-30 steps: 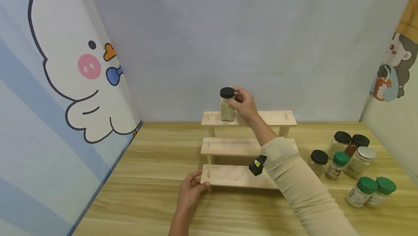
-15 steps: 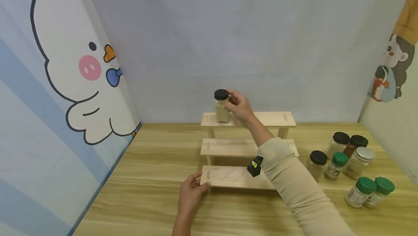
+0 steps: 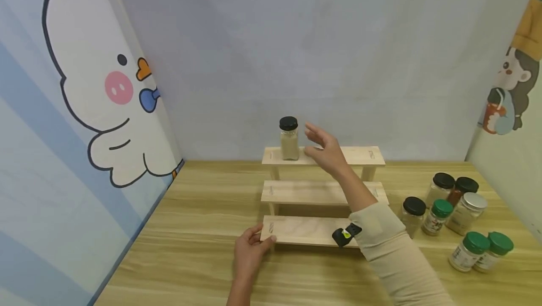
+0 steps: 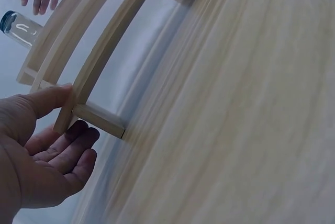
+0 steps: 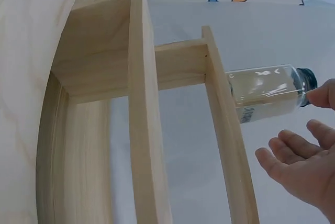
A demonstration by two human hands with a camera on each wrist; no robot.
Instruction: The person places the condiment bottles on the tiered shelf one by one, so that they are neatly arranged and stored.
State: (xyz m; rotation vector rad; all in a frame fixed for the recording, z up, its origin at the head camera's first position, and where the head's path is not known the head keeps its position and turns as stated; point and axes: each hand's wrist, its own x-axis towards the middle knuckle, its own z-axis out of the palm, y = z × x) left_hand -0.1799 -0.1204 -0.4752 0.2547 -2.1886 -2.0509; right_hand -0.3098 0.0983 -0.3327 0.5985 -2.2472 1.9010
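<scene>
The jar [image 3: 290, 143] w/ black lid stands upright on the top board of the rack [image 3: 322, 192], near its left end; pale powder is inside. The R hand [image 3: 328, 153] is just right of the jar, over same board: thumb & fingers are spread, and head view shows a gap betw. them and the jar. The L hand [image 3: 250, 254] is at the left end of the rack's lowest board, thumb & fingers pinching the corner. Right of the rack, on the table [image 3: 199, 230], stand 3 black-lid jars [image 3: 440, 190], 3 green-lid jars [image 3: 470, 251] and 1 silver-lid jar [image 3: 467, 213]. Behind the rack is a grey wall [image 3: 338, 61]; left of it, a cartoon duck [image 3: 80, 37].
</scene>
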